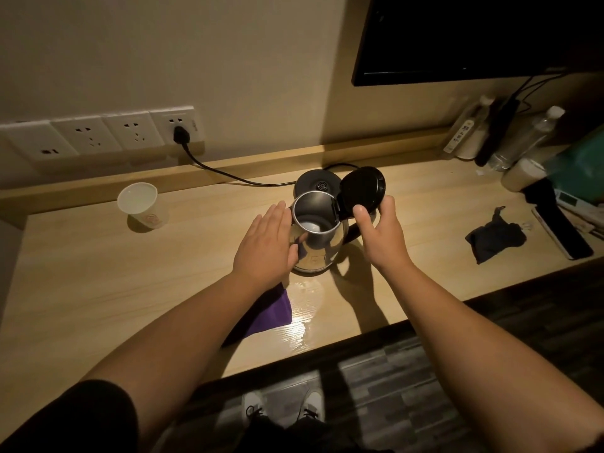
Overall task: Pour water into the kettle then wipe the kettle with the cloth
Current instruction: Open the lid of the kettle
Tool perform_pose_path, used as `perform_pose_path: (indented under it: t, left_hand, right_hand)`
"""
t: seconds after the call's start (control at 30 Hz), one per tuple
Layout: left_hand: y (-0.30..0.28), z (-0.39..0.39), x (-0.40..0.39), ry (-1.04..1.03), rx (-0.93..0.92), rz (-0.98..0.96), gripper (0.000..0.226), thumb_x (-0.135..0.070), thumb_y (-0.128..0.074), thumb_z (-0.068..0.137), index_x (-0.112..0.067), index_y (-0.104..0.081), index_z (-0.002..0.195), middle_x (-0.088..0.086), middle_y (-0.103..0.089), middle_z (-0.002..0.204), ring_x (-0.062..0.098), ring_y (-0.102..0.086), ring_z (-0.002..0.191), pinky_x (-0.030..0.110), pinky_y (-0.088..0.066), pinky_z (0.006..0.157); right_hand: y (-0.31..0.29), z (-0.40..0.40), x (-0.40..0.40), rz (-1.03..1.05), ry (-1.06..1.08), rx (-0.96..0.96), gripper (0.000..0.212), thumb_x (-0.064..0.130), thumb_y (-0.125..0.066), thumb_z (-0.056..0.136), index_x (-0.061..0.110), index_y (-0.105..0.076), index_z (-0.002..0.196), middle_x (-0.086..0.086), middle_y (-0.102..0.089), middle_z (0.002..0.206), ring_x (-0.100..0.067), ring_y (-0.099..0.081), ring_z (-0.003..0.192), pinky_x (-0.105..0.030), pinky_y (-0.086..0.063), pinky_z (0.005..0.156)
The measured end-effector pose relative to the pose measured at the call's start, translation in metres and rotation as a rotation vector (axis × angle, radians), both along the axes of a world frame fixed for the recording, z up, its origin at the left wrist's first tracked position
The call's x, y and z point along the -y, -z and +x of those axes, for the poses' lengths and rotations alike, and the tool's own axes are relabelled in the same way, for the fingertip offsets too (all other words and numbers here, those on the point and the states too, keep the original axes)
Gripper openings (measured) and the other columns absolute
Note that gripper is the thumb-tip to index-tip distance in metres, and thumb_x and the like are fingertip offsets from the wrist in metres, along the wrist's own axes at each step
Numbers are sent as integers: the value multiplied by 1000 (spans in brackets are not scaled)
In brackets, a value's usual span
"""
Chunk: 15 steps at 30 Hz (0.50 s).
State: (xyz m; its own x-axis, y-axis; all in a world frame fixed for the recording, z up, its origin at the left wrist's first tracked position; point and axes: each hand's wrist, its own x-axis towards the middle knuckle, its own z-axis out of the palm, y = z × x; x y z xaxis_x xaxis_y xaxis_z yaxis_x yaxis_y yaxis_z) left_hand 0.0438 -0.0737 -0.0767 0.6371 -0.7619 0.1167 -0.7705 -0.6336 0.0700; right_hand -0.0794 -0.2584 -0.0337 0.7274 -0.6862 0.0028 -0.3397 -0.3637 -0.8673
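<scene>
A steel kettle (pixel 322 245) stands on the wooden desk (pixel 98 273), off its black base (pixel 315 183) just behind it. Its black lid (pixel 361 191) is swung up and open. My right hand (pixel 380 235) pinches the lid's lower edge with thumb and fingers. My left hand (pixel 266 245) rests flat against the kettle's left side, fingers together. A purple cloth (pixel 269 313) lies on the desk under my left forearm, partly hidden. A white paper cup (pixel 140 204) stands at the left, away from both hands.
The base's cord runs to a wall socket (pixel 181 134). A dark pouch (pixel 495 237) lies at the right, with a phone (pixel 562 235), bottles (pixel 523 138) and clutter in the far right corner. A dark screen (pixel 474 37) hangs above. Wet sheen shows near the desk's front edge.
</scene>
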Motion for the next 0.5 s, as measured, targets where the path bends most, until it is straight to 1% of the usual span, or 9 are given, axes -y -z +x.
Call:
perform_pose_path:
  t: [0.07,0.13,0.3,0.37,0.43,0.5]
  left_hand:
    - [0,-1,0,-5,-5,1,73,-44,-50,91,-12,-19,149,11,-25,156,25,-23,142,36,-7,111]
    - [0,-1,0,-11,-7,0,74,-44,-51,90,-12,-20,148,11,-25,156,25,-24,142,36,-8,110]
    - [-2,-1,-1,-16,-2,-2,73,-44,-55,88,-14,-22,147,9,-27,155,25,-31,139,36,-15,108]
    - [-4,0,-2,-10,-1,0,71,-45,-52,90,-15,-24,147,8,-26,156,24,-30,139,37,-17,109]
    - [-8,-1,-3,3,7,5,67,-45,-48,91,-15,-25,147,8,-26,155,24,-29,139,39,-21,111]
    - [-13,0,-4,7,14,5,64,-44,-45,92,-15,-28,147,8,-31,153,24,-30,138,41,-22,112]
  right_hand:
    - [0,0,0,27,0,2,21,52,-52,91,40,-41,104,19,-55,102,-3,-56,96,-20,-42,70]
    - [1,0,0,35,-1,11,23,52,-52,91,38,-42,106,18,-55,103,-3,-56,98,-20,-42,70]
    - [2,-1,1,5,-6,22,29,54,-52,90,34,-43,109,12,-56,105,-8,-56,99,-26,-44,73]
    - [1,-1,3,-20,-15,11,32,56,-51,89,34,-44,112,7,-58,109,-11,-56,101,-30,-47,77]
    - [0,-2,6,-46,-28,1,32,53,-53,91,34,-45,116,4,-58,114,-15,-55,107,-33,-49,83]
    - [-2,-4,8,-69,-36,-8,35,50,-54,92,33,-45,122,3,-57,121,-16,-54,113,-32,-47,86]
